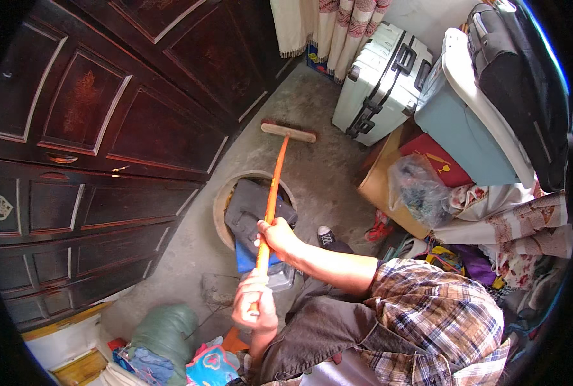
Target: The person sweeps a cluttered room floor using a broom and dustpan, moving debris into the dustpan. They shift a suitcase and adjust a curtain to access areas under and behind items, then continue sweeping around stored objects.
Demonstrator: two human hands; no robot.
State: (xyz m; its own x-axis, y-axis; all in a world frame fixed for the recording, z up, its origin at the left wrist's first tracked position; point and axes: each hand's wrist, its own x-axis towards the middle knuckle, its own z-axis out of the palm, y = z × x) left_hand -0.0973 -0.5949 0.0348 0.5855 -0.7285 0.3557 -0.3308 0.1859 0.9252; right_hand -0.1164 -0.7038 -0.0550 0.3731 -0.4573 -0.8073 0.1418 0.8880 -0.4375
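Note:
An orange-handled push broom (278, 169) runs from my hands up to its wooden head (289, 132), which has reddish bristles and sits on the concrete floor. My right hand (277, 237) grips the handle partway along. Closer to my body, my left hand (255, 303) is closed around the handle near its end. Beneath the handle stands a round tub (220, 227) holding a dark grey object (248, 202) and something blue. A clear plastic container (282, 279) lies beside the tub, partly hidden by my hands.
Dark wooden cabinets (137, 125) line the left. To the right stand a pale hard-shell suitcase (380, 82), a cardboard box (388, 183), a blue-grey storage bin (465, 120) and a clear plastic bag (419, 193). A green bundle (163, 328) and clothes lie at lower left. A sneaker (325, 236) shows near the tub.

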